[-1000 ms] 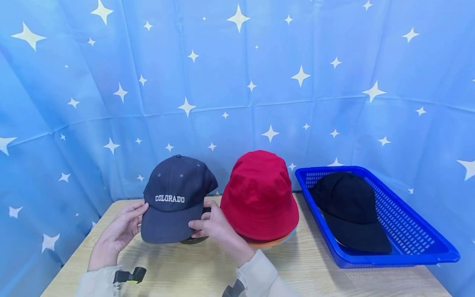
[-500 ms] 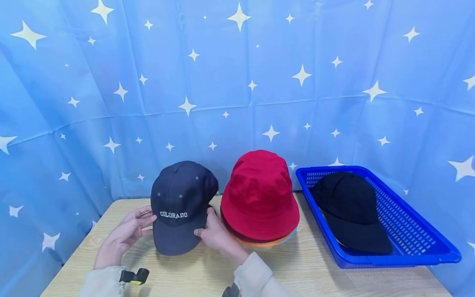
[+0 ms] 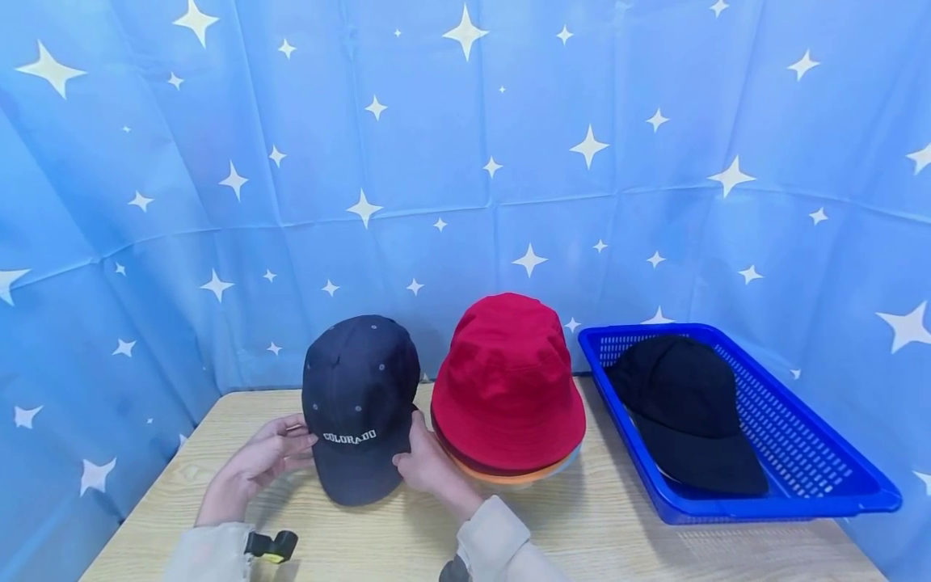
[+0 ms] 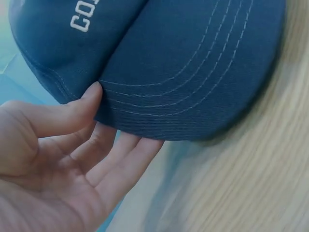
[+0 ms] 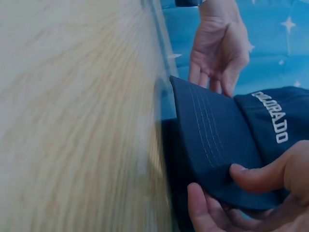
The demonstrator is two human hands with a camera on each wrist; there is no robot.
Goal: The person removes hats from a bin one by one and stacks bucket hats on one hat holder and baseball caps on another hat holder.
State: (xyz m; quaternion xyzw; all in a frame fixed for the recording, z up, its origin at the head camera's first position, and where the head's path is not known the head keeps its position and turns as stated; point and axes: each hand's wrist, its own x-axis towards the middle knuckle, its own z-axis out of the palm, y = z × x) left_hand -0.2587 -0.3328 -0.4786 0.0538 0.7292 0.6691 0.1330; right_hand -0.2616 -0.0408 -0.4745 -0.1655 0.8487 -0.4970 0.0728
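Observation:
A dark navy baseball cap (image 3: 360, 372) with white COLORADO lettering is low over the left part of the table, its brim towards me and dipping down. On its left side my left hand (image 3: 265, 461) holds the edge where brim meets crown; the left wrist view shows the thumb on top and the fingers (image 4: 111, 166) reaching beneath. My right hand (image 3: 429, 469) pinches the brim's other side, thumb (image 5: 256, 178) above, fingers below. Under the brim, a dark shape (image 5: 175, 159) shows in the right wrist view.
A red bucket hat (image 3: 509, 380) sits just right of the cap, atop other hats with an orange rim (image 3: 483, 475) showing. At the right, a blue plastic basket (image 3: 785, 508) holds a black cap (image 3: 684, 412). A star-patterned blue curtain (image 3: 451, 162) hangs behind the wooden table (image 3: 364, 541).
The navy cap has come down and slightly right, its crown tipping forward so more of the top shows. Both hands moved with it, still holding it. The red hat and basket stayed put.

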